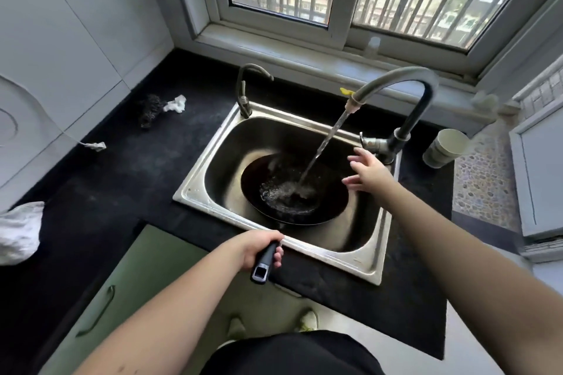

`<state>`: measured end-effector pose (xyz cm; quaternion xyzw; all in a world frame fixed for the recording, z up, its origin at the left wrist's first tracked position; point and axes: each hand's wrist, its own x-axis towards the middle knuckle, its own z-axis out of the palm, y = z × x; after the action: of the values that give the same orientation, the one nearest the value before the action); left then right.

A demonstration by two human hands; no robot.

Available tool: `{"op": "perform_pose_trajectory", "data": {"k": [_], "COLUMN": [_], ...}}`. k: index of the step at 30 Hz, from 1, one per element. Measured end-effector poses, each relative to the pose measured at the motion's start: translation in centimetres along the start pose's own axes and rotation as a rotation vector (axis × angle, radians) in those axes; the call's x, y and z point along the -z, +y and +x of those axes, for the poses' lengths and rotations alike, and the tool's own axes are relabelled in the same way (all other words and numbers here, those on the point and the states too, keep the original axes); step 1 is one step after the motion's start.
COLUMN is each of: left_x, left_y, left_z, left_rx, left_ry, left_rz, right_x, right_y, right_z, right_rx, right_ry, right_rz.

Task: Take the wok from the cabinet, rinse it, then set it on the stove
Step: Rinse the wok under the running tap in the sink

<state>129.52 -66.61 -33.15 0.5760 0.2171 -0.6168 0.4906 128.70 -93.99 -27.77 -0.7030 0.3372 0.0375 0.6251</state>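
Note:
The black wok (268, 210) lies inside the steel sink (332, 259). A stream of water from the tall grey faucet (405, 82) splashes into its middle. My left hand (259, 248) is closed around the wok's dark handle, which sticks out over the sink's front rim. My right hand (370, 172) hovers with fingers spread over the right side of the wok, just left of the faucet's lever base (377, 144). It holds nothing. No stove is in view.
A second, smaller tap (245, 91) stands at the sink's back left corner. On the black counter (128, 173) lie a dark scrubber (150, 111) with a white scrap and a cloth (18, 231) at far left. A pale cup (444, 148) lies right of the faucet.

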Motion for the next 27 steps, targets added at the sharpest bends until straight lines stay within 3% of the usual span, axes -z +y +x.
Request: {"op": "perform_pose_trajectory", "data": {"k": [7,18,23,27], "left_x": [-0.6,-1.0,-0.7,-0.1], "left_y": [0.0,-0.3,-0.2,-0.2], "left_z": [-0.9,-1.3,-1.4,-1.8], "left_rx": [-0.027,-0.069,-0.035,0.003], "left_ry": [0.073,0.128,0.11,0.029], "left_rz": [0.079,0.134,0.146,0.066], "right_x": [-0.8,-1.4,0.3,1.4], "right_y": [-1.4,-1.1,-2.1,-3.2], "right_z": [3.4,3.8,4.4,5.2], "right_rx": [-0.108,-0.081,-0.021,-0.093], "right_ry": [-0.043,-0.019,0.083,0.157], "right_rz": [0.161,0.421,0.619,0.761]}}
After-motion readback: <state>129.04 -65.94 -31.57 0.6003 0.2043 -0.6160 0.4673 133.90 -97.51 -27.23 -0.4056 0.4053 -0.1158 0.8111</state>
